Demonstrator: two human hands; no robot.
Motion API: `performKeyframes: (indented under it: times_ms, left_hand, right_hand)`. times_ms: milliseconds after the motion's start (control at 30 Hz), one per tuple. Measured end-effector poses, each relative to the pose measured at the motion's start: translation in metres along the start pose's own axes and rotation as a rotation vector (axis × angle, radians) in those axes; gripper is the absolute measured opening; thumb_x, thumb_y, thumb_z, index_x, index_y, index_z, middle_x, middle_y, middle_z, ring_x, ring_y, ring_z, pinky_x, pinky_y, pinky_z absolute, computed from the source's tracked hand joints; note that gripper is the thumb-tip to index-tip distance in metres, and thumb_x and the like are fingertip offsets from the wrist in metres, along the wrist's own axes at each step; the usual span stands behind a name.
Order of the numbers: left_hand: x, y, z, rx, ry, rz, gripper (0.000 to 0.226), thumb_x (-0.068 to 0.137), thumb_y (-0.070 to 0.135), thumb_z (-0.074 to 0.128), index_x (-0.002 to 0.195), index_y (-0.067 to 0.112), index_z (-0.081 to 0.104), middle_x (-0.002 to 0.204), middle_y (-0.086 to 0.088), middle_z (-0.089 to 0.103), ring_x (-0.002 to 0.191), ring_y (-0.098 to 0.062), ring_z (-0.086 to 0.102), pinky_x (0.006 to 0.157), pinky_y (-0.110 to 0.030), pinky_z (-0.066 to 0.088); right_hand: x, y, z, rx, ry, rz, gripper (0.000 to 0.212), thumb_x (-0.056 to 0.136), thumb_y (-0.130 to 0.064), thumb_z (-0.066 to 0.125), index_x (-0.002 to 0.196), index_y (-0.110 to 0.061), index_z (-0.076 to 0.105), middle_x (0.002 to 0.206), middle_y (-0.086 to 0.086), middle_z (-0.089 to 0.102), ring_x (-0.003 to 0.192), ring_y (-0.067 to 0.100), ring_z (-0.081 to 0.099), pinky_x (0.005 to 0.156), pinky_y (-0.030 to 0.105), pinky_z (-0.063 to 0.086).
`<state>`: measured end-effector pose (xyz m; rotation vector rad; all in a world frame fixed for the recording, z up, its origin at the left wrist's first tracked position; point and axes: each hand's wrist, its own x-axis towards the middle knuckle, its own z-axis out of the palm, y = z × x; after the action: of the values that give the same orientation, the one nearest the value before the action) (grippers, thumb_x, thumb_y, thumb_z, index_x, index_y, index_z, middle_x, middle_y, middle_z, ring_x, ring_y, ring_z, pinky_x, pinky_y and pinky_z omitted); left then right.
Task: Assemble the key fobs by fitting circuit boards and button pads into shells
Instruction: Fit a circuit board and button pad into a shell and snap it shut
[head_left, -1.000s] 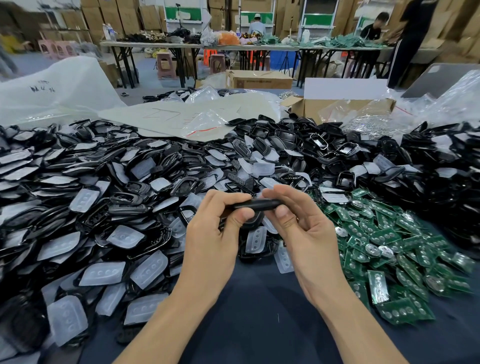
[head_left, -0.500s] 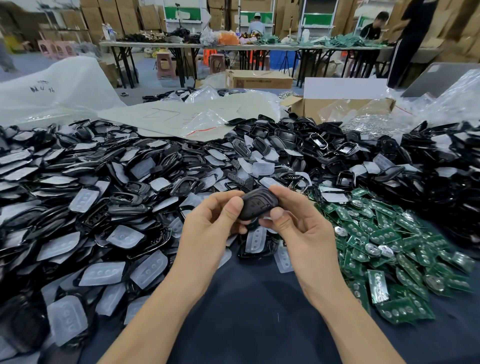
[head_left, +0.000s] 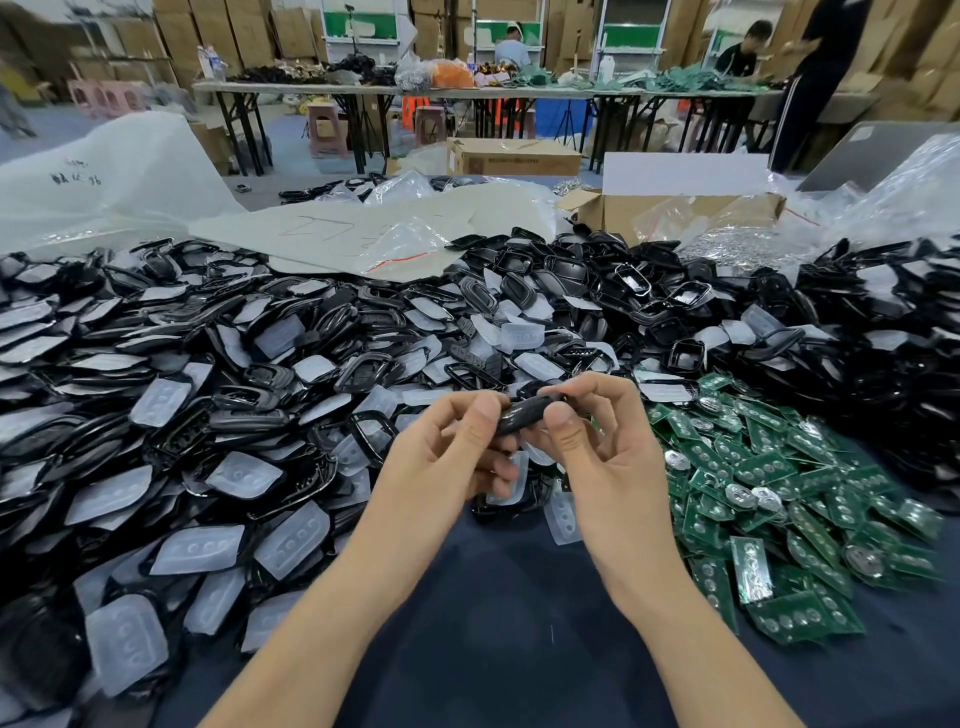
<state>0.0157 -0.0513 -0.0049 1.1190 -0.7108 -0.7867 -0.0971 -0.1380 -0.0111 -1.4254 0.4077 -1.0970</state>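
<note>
Hundreds of loose parts are on show. At the left of the frame sprawls a heap of glossy black plastic shell halves (head_left: 249, 374), mixed with translucent white rubbery button pads (head_left: 197, 551), all spread over the dark blue cloth-covered table (head_left: 493, 639).

Moving to centre, the left hand (head_left: 441, 462) pinches one end of a small black oval key fob casing (head_left: 522, 415), thumb on the near edge and fingers curled behind. The casing sits edge-on at mid-frame, raised above the table and bridging both hands. Just right of it, the right hand (head_left: 608, 467) pinches the other end the same way, thumb pressed against the near side. It reads like a squeeze to snap two halves together, though I cannot tell whether the seam is closed.

The casing looks light, rigid and slick. Glossy plastic like that could skid out of a fingertip pinch, and its thin clips would likely crack under twisting. Best purchase is on the long edges, pressing straight across the seam and not on the polished faces.

Over at the right lies a pile of small green printed circuit boards (head_left: 779, 493) with round silver discs. They look thin and stiff, best lifted by their edges.
</note>
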Motion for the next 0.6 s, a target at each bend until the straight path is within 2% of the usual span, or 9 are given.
performKeyframes:
  times_ms: [133, 233, 333, 467, 600]
  left_hand:
    - [-0.0049, -0.0021, 0.0014, 0.278, 0.024, 0.194, 0.019, 0.088, 0.040, 0.065, 0.105, 0.032, 0.069, 0.091, -0.002, 0.074, 0.076, -0.019, 0.070, 0.071, -0.030, 0.058]
    - [-0.0053, -0.0043, 0.0015, 0.386, 0.105, 0.256, 0.012, 0.092, 0.033, 0.065, 0.102, 0.039, 0.070, 0.092, 0.011, 0.075, 0.081, -0.007, 0.071, 0.075, -0.021, 0.055]
    - [-0.0048, -0.0045, 0.0001, 0.482, 0.136, 0.336, 0.023, 0.095, 0.020, 0.066, 0.103, 0.042, 0.067, 0.096, 0.018, 0.073, 0.091, -0.004, 0.070, 0.079, -0.014, 0.052]
    - [-0.0065, -0.0043, -0.0002, 0.552, 0.135, 0.385, 0.035, 0.097, 0.014, 0.066, 0.103, 0.048, 0.065, 0.099, 0.022, 0.072, 0.095, -0.001, 0.069, 0.080, -0.010, 0.049]
    - [-0.0068, -0.0053, -0.0013, 0.552, 0.148, 0.405, 0.033, 0.097, 0.015, 0.065, 0.104, 0.048, 0.066, 0.100, 0.021, 0.072, 0.096, -0.002, 0.069, 0.080, -0.010, 0.049]
  right_hand:
    - [0.0000, 0.0008, -0.0017, 0.023, 0.027, 0.000, 0.007, 0.088, -0.033, 0.069, 0.092, -0.036, 0.065, 0.096, -0.005, 0.070, 0.092, 0.015, 0.071, 0.091, 0.032, 0.059]
    - [-0.0001, 0.0000, -0.0021, 0.011, 0.036, -0.013, 0.016, 0.086, -0.027, 0.073, 0.090, -0.039, 0.064, 0.093, -0.009, 0.071, 0.093, 0.014, 0.071, 0.084, 0.021, 0.056]
    - [-0.0010, -0.0007, -0.0020, -0.027, 0.041, -0.031, 0.033, 0.089, -0.010, 0.074, 0.087, -0.041, 0.064, 0.093, -0.013, 0.072, 0.093, 0.005, 0.069, 0.080, 0.013, 0.052]
    - [-0.0023, -0.0018, -0.0016, -0.070, 0.043, -0.057, 0.034, 0.089, -0.013, 0.074, 0.087, -0.044, 0.063, 0.093, -0.016, 0.072, 0.094, 0.003, 0.069, 0.082, 0.013, 0.051]
    - [-0.0035, -0.0011, -0.0010, -0.138, 0.040, -0.088, 0.035, 0.091, -0.017, 0.074, 0.088, -0.050, 0.062, 0.092, -0.022, 0.071, 0.090, -0.002, 0.067, 0.081, 0.013, 0.050]
